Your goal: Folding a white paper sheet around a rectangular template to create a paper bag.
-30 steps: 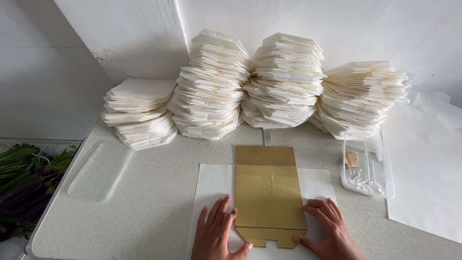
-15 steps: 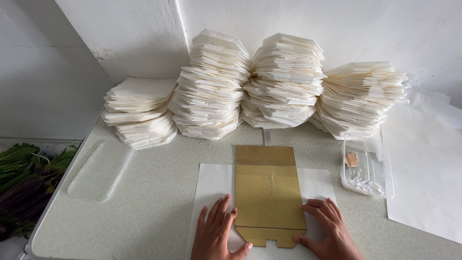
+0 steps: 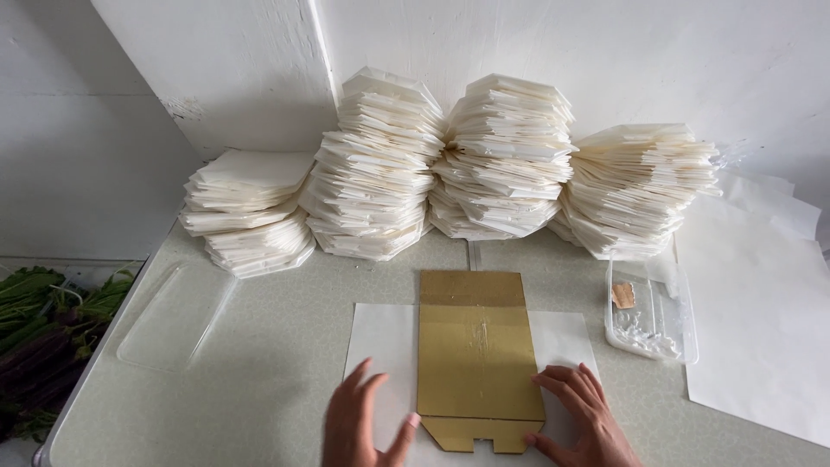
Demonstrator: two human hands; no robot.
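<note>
A brown cardboard template (image 3: 476, 355) lies lengthwise on a white paper sheet (image 3: 381, 339) on the speckled tabletop (image 3: 277, 380). My left hand (image 3: 361, 422) rests flat on the paper at the cardboard's lower left, its thumb touching the cardboard's edge. My right hand (image 3: 578, 415) lies flat on the paper at the lower right, fingertips against the cardboard's side. Both hands have fingers spread and grip nothing.
Several tall stacks of folded white paper (image 3: 501, 156) stand along the back wall. A clear plastic tray (image 3: 650, 310) with white paste sits at right, beside large white sheets (image 3: 761, 311). A clear lid (image 3: 173, 313) lies at left; leafy greens (image 3: 43, 337) are beyond the table's left edge.
</note>
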